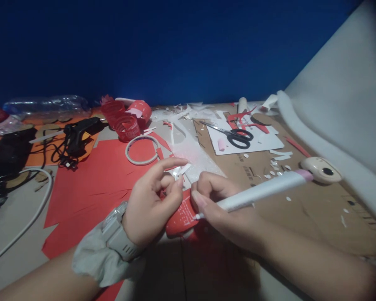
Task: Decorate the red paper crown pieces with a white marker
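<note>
My right hand [217, 198] is closed round a thick white marker pen [263, 190] with a pink band near its rear end. Its pale tip touches the lower right part of a curved red piece [181, 215] that carries white lines and small marks. From the other side, my left hand [156, 192] grips this red piece, thumb against the bent fingers and index finger stretched out. Small white strips [185, 168] show by those fingertips; whether they are held, I cannot tell. A grey watch [120, 232] and a pale scrunchie [97, 255] sit on my left wrist.
Red paper sheets [81, 179] lie left, below a tape roll [142, 149]. Black-handled scissors [238, 137] rest on white card [263, 144], over cardboard [301, 221] strewn with scraps. A glue gun [78, 133], red cut bottle pieces [127, 127] and a cable [40, 209] are leftward.
</note>
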Available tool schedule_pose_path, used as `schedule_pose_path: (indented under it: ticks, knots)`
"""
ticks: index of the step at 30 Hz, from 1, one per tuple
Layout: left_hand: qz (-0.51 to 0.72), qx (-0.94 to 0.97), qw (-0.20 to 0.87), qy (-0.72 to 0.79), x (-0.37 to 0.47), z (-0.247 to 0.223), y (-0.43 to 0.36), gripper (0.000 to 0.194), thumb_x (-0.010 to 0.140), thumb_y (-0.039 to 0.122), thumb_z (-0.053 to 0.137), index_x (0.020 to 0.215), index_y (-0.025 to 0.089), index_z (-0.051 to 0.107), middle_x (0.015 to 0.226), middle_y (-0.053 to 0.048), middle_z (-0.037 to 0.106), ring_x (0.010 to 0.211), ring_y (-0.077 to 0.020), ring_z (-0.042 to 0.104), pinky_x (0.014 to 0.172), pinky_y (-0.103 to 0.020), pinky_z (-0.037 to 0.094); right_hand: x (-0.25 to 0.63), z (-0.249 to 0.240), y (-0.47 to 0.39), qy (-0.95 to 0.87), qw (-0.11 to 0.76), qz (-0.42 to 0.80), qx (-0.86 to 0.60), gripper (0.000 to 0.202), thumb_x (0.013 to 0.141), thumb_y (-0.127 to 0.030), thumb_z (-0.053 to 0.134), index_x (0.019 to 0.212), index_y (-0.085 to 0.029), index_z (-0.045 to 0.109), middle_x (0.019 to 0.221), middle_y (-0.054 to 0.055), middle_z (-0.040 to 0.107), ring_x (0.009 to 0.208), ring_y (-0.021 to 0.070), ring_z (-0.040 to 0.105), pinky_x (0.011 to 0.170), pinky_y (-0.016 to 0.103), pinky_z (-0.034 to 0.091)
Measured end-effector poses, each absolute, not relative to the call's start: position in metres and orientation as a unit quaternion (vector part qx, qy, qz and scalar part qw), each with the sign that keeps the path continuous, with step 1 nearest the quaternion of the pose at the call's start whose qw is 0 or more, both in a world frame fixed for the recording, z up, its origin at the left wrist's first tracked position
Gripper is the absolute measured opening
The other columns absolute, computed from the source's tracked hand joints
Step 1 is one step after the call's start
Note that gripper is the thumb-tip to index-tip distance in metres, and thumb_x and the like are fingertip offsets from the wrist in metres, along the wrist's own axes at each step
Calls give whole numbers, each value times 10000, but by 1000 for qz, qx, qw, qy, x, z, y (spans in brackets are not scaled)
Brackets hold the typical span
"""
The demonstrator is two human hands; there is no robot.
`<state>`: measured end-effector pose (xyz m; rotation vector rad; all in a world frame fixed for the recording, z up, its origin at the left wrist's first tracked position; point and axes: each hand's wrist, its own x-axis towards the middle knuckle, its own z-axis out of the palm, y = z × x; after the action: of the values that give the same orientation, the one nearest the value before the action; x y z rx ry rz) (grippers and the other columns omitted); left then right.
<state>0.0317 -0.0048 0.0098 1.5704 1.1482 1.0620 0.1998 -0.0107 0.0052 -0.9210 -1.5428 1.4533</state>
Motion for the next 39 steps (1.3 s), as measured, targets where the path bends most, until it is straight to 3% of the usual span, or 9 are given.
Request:
schedule_pose_path:
  ticks: [6,12,18,22,39]
  knots:
    - [462,613,474,431,32,7,-6,256,953,319,563,1198,249,539,544,103,367,491,-70,350,519,-188,329,199,1,-11,-546,521,577,-312,321,959,-371,529,695,-205,451,604,-54,450,483,92,342,482,248,275]
    - [442,624,491,417,32,8,-5,361,921,289,621,1263,231,521,653,61,543,622,-95,504,667,-219,422,198,0,-16,-553,521,547,-351,347,966,-399,523,688,-206,448,587,-54,441,494,102,350,502,262,272]
    - [419,625,489,442,34,11,-4,272,955,267,539,1218,201,531,591,78,425,552,-97,416,591,-225,368,197,3,-16,-554,502,550,-374,317,955,-360,536,697,-216,422,615,-53,455,523,108,372,518,250,301]
    - [407,651,481,424,34,9,-5,277,946,169,504,1220,204,517,573,91,367,520,-89,391,557,-211,338,199,2,-16,-549,489,556,-387,272,953,-305,533,724,-225,412,617,-56,446,546,114,362,517,249,293]
    - [356,657,498,440,32,12,-6,373,897,154,536,1244,291,542,560,83,366,485,-84,368,500,-195,330,195,10,-10,-500,440,617,-419,277,917,-266,557,683,-224,414,546,-65,377,453,90,328,414,220,270]
